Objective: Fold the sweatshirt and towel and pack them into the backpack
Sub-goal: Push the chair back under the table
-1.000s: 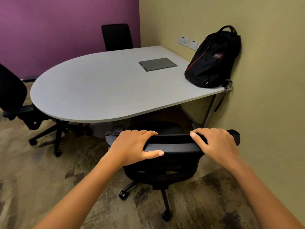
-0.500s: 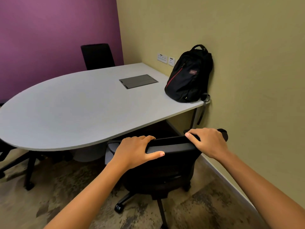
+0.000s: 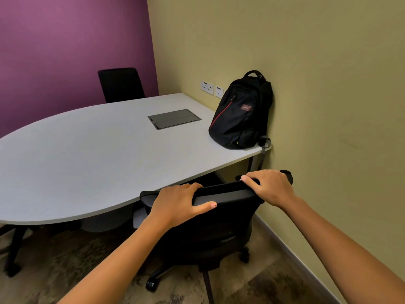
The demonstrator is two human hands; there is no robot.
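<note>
Soft, even light falls from above. The pale worktop (image 3: pixel 87 161) is bright without glare, and beneath it the floor (image 3: pixel 54 260) lies in deep shadow. The backpack (image 3: pixel 238 115) throws a faint shadow on the wall (image 3: pixel 328 84). The black chair back (image 3: pixel 228 194) loses detail in the dark. Focus is sharp, free of motion blur. The wide lens bows the worktop's edge and stretches the forearms (image 3: pixel 122 260) toward the lower corners.

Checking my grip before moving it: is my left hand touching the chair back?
Touching. The head view shows the left hand gripping the chair back: fingers curled over its top edge, thumb lying on its near face.
</note>
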